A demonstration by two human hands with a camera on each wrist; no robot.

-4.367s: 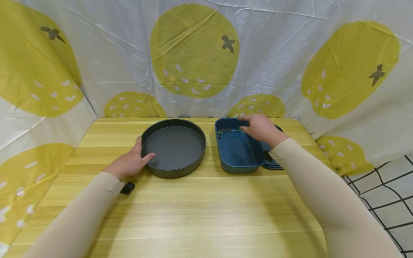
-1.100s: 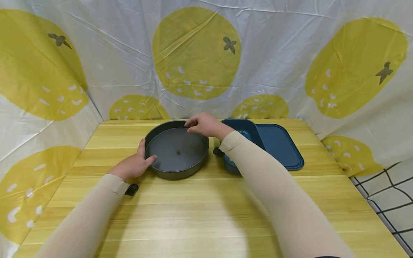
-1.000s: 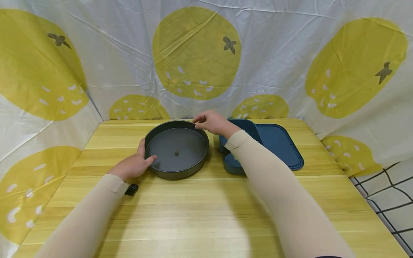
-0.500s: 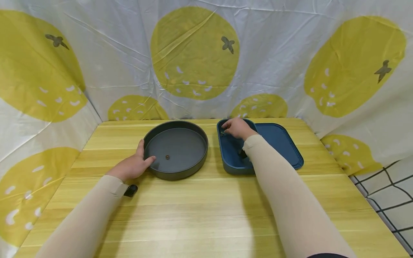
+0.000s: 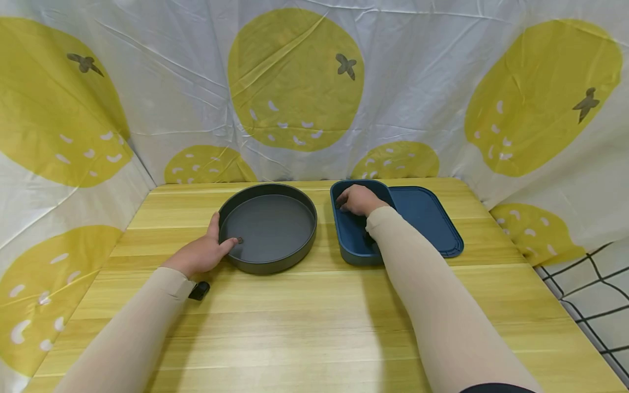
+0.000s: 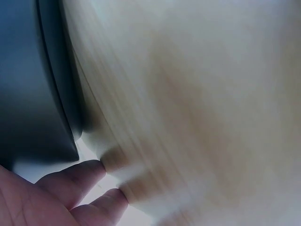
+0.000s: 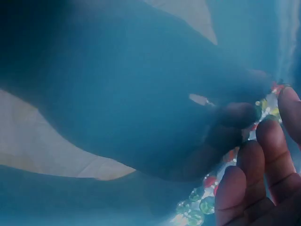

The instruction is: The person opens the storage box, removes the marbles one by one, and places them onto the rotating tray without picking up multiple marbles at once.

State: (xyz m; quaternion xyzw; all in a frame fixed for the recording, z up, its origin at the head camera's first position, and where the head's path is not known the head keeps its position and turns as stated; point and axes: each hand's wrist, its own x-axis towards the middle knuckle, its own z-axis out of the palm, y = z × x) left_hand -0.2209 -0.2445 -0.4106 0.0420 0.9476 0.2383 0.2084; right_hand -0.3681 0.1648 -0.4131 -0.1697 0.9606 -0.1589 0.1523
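My left hand [image 5: 201,254] holds the near left side of a dark grey round pan [image 5: 275,229], thumb over the rim and fingers outside. In the left wrist view, two fingertips [image 6: 96,169] show low beside the pan wall. A small brownish marble [image 5: 240,240] sits in the pan at the thumb tip. My right hand [image 5: 360,200] reaches down into a deep blue rectangular box [image 5: 358,259]. Several marbles [image 7: 207,205], green, red, yellow and clear, line the box's edge right at its fingertips [image 7: 230,186]. The right thumb is hidden.
A flat blue lid [image 5: 427,224] lies on the wooden table [image 5: 295,327], right of the box and partly behind its edge. A white curtain with yellow fruit prints [image 5: 295,79] closes off the back and sides. A black wire grid [image 5: 589,289] stands at the right.
My right hand has gone from above the pan's far right rim back into the box. A marble has appeared in the pan and rolled left to my thumb. The left hand stays put.
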